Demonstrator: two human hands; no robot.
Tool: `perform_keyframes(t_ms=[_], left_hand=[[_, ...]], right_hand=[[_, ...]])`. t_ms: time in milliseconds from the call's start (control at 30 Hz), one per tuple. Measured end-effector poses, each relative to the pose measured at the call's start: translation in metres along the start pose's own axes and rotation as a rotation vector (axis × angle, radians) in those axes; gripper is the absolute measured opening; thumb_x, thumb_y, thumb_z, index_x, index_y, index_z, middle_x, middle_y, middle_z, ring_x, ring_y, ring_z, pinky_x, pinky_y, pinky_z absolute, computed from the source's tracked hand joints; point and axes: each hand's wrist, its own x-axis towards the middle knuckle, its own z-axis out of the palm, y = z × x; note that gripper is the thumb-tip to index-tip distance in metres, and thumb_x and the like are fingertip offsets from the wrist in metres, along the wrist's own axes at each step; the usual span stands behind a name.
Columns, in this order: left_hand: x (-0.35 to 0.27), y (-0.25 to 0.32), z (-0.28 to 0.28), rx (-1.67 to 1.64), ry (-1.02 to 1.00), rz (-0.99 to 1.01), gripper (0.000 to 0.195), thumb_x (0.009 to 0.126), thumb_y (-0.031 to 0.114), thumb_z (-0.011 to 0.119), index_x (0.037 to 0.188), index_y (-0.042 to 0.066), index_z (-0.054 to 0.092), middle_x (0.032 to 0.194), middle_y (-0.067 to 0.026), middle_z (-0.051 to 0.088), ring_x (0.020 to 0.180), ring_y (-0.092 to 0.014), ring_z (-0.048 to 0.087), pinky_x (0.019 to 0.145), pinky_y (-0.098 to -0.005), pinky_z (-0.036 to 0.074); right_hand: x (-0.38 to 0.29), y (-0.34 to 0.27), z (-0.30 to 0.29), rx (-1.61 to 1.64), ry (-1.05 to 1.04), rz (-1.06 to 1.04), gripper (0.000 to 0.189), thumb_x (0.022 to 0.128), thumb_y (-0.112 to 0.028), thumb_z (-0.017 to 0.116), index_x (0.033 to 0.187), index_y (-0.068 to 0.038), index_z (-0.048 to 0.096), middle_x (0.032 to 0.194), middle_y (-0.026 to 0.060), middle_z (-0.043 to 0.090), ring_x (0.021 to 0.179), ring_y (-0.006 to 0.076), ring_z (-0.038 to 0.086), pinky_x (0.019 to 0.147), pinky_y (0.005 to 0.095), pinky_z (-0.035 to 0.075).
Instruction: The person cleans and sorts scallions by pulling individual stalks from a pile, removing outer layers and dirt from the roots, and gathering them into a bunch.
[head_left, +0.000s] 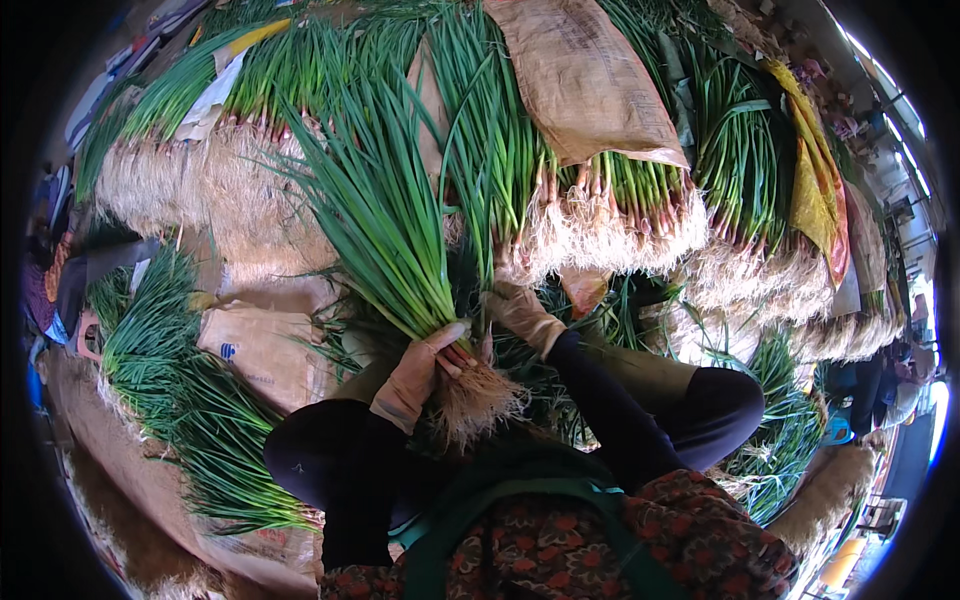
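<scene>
My left hand (420, 371), in a pale glove, grips a bunch of green garlic (405, 255) just above its bulbs. The long leaves fan up and to the left, and the stringy roots (476, 405) hang below the fist. Close on the right, my gloved right hand (529, 315) has its fingers around a single green garlic stalk (487, 346). That stalk's bulb shows below the fingers, beside the held bunch. Both hands are above my lap, between my bent knees.
Roots toward me, green garlic stacks (615, 217) line the far side, partly under a woven sack (592, 82) and a yellow sack (806, 165). Loose green garlic (225, 427) lies left beside a flattened sack (259, 345). More lies right (784, 450). Other people sit at both edges.
</scene>
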Motion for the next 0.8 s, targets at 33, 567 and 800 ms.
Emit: perform_keyframes(t_ms=[33,567,800], left_hand=[[0.000,0.000,-0.001,-0.001,0.010,0.000,0.027,0.087,0.025,0.057,0.096,0.000,0.063,0.063,-0.0077,0.062,0.050,-0.009,0.054,0.043,-0.0169,0.038],[-0.007,-0.019,0.002,-0.150,-0.061,-0.023,0.028,0.086,0.024,0.057,0.099,-0.001,0.059,0.073,-0.0098,0.062,0.068,-0.017,0.060,0.066,-0.0294,0.049],[-0.018,0.009,0.037,-0.549,-0.106,-0.022,0.037,0.087,0.021,0.056,0.115,-0.003,0.051,0.104,-0.0159,0.060,0.092,-0.026,0.059,0.084,-0.0347,0.048]], right_hand=[[-0.003,-0.003,0.004,0.006,-0.008,0.000,0.026,0.091,-0.027,0.052,0.095,-0.003,0.058,0.075,0.0091,0.063,0.064,0.0203,0.062,0.059,0.0314,0.048],[-0.032,0.003,0.005,-0.371,-0.089,0.018,0.025,0.089,-0.020,0.051,0.097,0.002,0.059,0.075,0.0110,0.065,0.063,0.0212,0.062,0.059,0.0315,0.048],[-0.067,0.020,-0.013,0.475,-0.389,0.612,0.025,0.093,-0.025,0.047,0.101,-0.004,0.057,0.097,0.0097,0.063,0.087,0.0213,0.061,0.077,0.0317,0.049]])
